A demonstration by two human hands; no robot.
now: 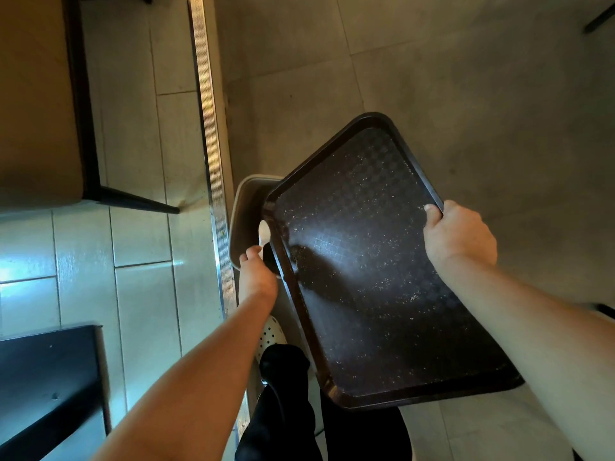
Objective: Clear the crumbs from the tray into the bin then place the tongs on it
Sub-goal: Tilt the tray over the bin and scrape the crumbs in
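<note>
Holding: we grip the tray (pixel 362 261) with both hands over the bin (pixel 248 201).
Right hand: our right hand (pixel 461 236) at centre right clasps the tray's right long edge, thumb on the rim.
Left hand: our left hand (pixel 256 276) at lower centre holds the left long edge; fingers are hidden beneath, so how they lie we cannot tell.
Tray position: it lies between the hands, filling the middle of the frame.
Tray direction: its long axis runs from lower right to upper centre, left edge tipped down over the bin.
Crumbs: pale crumbs (pixel 382 287) speckle the dark surface.
Below: a dotted shoe (pixel 271 334) stands beside the bin.
</note>
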